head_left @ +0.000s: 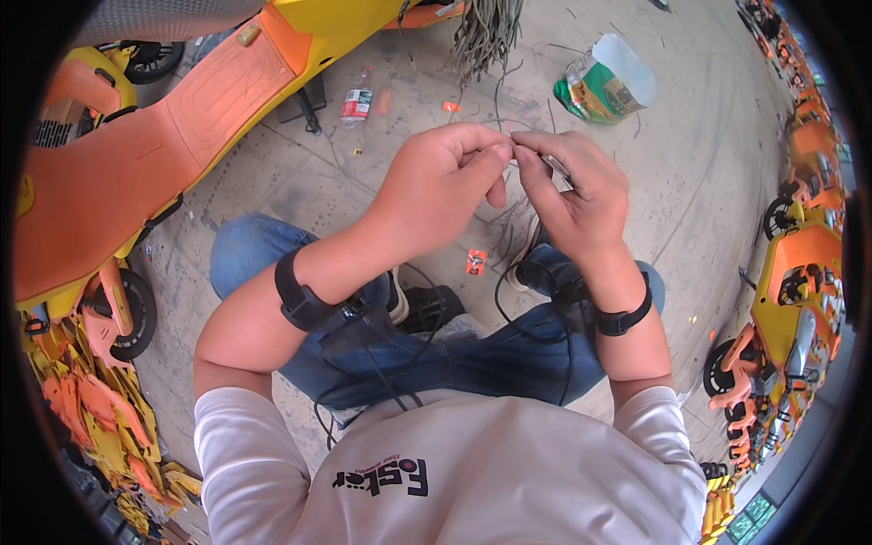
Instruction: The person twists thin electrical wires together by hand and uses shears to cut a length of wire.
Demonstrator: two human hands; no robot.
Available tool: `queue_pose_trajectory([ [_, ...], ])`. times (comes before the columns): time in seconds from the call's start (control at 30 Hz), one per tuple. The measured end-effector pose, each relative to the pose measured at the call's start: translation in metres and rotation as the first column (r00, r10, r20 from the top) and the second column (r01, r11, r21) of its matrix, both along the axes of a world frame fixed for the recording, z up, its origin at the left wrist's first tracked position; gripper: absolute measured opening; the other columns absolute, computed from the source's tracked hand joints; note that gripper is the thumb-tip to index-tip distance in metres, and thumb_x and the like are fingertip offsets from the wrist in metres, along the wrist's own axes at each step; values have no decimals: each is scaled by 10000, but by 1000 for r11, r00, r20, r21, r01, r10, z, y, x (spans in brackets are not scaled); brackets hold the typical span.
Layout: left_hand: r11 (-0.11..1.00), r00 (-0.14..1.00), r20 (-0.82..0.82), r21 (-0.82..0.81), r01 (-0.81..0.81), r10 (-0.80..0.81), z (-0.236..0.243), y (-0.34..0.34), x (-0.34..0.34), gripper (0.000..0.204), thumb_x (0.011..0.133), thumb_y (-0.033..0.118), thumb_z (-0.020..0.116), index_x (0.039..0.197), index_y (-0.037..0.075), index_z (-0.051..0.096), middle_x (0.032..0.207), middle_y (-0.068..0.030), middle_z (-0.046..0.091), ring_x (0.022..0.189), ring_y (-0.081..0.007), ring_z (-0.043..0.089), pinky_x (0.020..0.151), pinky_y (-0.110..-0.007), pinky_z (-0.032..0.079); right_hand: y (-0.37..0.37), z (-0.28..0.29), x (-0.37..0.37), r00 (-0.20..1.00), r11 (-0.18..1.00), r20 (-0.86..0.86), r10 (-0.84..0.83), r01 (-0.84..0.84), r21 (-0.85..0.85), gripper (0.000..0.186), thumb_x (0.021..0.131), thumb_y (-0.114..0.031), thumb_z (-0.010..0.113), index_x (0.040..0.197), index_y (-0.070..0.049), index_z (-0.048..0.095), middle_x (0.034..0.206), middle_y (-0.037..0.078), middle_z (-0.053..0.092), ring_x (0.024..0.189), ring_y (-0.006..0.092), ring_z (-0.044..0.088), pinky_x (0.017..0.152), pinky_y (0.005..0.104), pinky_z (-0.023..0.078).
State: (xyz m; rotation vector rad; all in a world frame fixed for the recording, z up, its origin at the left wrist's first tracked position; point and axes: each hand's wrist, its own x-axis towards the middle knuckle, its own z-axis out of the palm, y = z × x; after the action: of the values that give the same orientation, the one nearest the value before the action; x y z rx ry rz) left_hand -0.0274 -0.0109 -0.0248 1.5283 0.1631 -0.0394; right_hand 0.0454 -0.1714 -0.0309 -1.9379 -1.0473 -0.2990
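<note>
My left hand (440,182) and my right hand (586,191) meet in front of me, above the floor between my knees. Thumb and forefinger of each are pinched together, fingertip to fingertip, on a thin wire (500,91). A short reddish strand shows just above the fingertips. The wire's end is mostly covered by the fingers. Something slim and dark shows inside my right hand's curled fingers, too hidden to name. Beyond the hands hangs a bundle of grey cables (486,41), with loose strands trailing down toward them.
A yellow and orange scooter (227,91) fills the upper left. On the floor are a plastic bottle (358,98), a green and white bag (604,86) and an orange piece (475,262). More scooters (799,282) line the right; yellow and orange panels (100,409) pile at left.
</note>
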Motion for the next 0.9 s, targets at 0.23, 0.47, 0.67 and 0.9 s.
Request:
queue_pose_trajectory([
  [0.23,997,997,-2,39,74,-74,5,2,-3,205,905,22,483,1054,-37,611,728,-17,589,661,-66,545,602,-214,430,-2,2,3,998,998,28,48,-46,-42,287,669,1,673,949,-64,667,761,61,661,679,229,620,623,309,492],
  [0.47,992,997,52,115,56,-63,0,0,-3,195,896,99,511,997,-27,620,663,-31,613,602,-68,551,565,-235,449,1,1,2,993,999,117,29,-27,-25,261,644,-18,712,895,-64,658,708,48,636,622,218,605,574,308,481],
  [0.67,989,997,80,145,-4,-8,-2,-3,-3,186,882,103,526,986,-11,631,632,-44,614,560,-79,551,543,-244,452,4,-4,1,988,999,154,-1,-7,48,248,625,-35,744,849,-67,643,680,38,615,601,213,593,551,301,471],
  [0.9,942,993,95,334,31,-67,2,0,-8,172,896,84,517,980,2,642,602,-14,553,532,-64,505,517,-235,414,-6,1,15,979,974,-52,-199,203,98,93,721,-26,685,809,-23,656,701,46,634,594,152,585,575,266,473],
])
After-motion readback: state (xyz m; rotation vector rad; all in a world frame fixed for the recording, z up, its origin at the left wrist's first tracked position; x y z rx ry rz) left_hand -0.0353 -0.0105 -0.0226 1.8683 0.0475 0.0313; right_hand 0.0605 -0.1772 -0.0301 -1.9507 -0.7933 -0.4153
